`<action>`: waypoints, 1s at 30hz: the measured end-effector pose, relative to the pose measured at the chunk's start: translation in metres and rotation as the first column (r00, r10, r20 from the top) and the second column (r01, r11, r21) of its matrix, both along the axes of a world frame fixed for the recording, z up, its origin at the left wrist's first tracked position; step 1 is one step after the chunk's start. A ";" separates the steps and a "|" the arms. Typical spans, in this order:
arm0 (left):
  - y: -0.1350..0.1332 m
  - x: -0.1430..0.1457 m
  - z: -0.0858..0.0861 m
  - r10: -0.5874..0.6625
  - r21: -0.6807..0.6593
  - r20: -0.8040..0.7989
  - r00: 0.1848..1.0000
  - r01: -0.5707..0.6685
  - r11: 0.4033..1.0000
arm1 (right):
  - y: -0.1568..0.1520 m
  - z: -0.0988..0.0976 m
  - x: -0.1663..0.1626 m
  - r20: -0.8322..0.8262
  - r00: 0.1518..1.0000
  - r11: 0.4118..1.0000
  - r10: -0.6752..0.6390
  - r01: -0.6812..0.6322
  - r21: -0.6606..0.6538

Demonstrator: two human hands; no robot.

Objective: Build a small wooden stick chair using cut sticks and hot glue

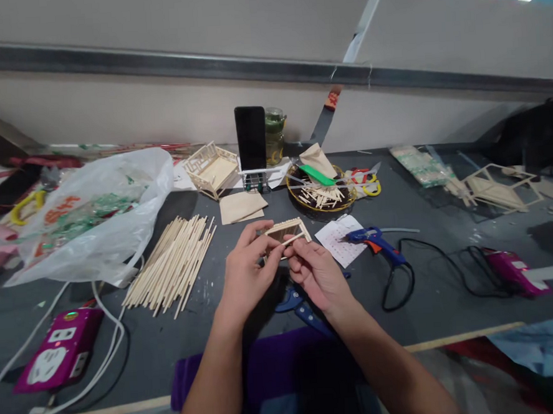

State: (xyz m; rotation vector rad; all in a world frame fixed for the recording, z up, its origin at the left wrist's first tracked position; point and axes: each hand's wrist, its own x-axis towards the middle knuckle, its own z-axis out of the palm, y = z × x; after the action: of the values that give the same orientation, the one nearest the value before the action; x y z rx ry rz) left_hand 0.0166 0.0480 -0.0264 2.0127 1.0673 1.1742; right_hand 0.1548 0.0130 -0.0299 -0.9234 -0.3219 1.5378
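Note:
Between my hands, above the middle of the table, is a small wooden stick frame (284,225) with a row of short pieces along its far edge. My left hand (251,265) is closed around the frame's left side. In the fingertips of my right hand (318,268) is a short wooden stick (293,238), held across the front of the frame. Both hands' fingertips nearly meet there, and part of the frame is hidden behind them. Just beneath my right hand lies a blue-handled cutter (297,304), partly covered by the hand.
Loose wooden sticks (172,263) lie left, near a plastic bag (103,205) and a purple power strip (60,348). Behind stand a stick-built model (212,168), a phone (251,137) and a basket (299,202) of short pieces. A blue glue gun (377,241) with its cord lies right.

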 end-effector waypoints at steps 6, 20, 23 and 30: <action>-0.001 0.000 0.001 -0.002 0.011 -0.004 1.000 0.002 1.000 | 0.001 -0.002 -0.002 0.028 0.999 1.000 -0.019 0.019 -0.018; 0.000 -0.001 -0.001 -0.047 0.006 -0.006 0.999 0.047 0.999 | 0.002 -0.003 -0.001 0.027 0.999 0.999 -0.038 0.039 -0.029; 0.000 -0.001 0.000 -0.056 -0.001 -0.013 0.998 0.056 0.998 | 0.002 -0.002 0.000 0.020 0.999 0.998 -0.048 0.049 -0.043; 0.001 -0.001 -0.001 -0.062 0.001 -0.001 0.998 0.062 0.998 | 0.002 0.000 -0.002 0.003 0.996 0.995 -0.091 0.091 -0.047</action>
State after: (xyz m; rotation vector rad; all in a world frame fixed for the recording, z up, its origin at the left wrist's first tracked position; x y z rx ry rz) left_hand 0.0157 0.0488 -0.0271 2.0327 0.9969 1.1425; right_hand 0.1525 0.0149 -0.0300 -0.9629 -0.2424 1.4669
